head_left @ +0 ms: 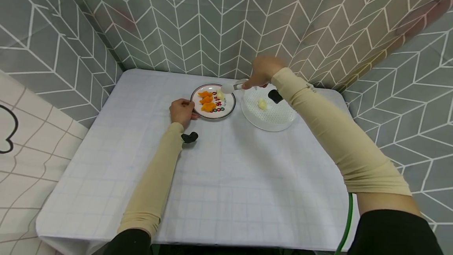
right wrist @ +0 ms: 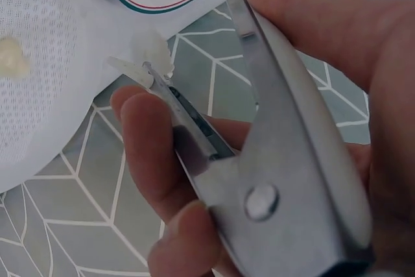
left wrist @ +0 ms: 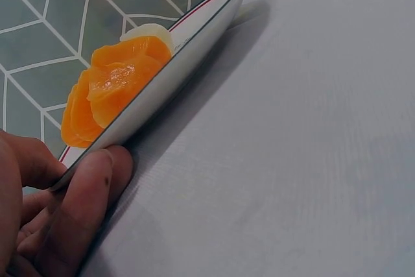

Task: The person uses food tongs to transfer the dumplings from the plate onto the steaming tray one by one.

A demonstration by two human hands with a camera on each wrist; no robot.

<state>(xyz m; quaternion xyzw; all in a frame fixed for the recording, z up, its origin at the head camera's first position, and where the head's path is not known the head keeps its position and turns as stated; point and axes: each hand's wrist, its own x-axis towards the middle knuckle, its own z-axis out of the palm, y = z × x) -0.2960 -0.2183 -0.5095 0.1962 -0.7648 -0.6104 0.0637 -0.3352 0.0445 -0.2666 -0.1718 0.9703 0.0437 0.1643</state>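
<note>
At the left rim of a round white plate [head_left: 229,107] with a dark border, my left hand [head_left: 181,111] pinches the edge, thumb above and fingers beneath. Orange slices [head_left: 209,107] lie on the plate's left side, with a pale yellow piece [head_left: 220,94] beside them. My right hand [head_left: 266,71] holds metal tongs [right wrist: 285,154] with white tips, whose arms stand apart in the right wrist view. Those tips are over the plate's right edge in the head view. Another pale piece [head_left: 262,104] sits on a round white perforated tray [head_left: 272,120] below the right forearm.
Plate and tray stand side by side near the far edge of a table with a white cloth [head_left: 219,176]. Patterned grey curtains [head_left: 212,23] surround the back and sides. A green cable [head_left: 348,223] hangs at the front right.
</note>
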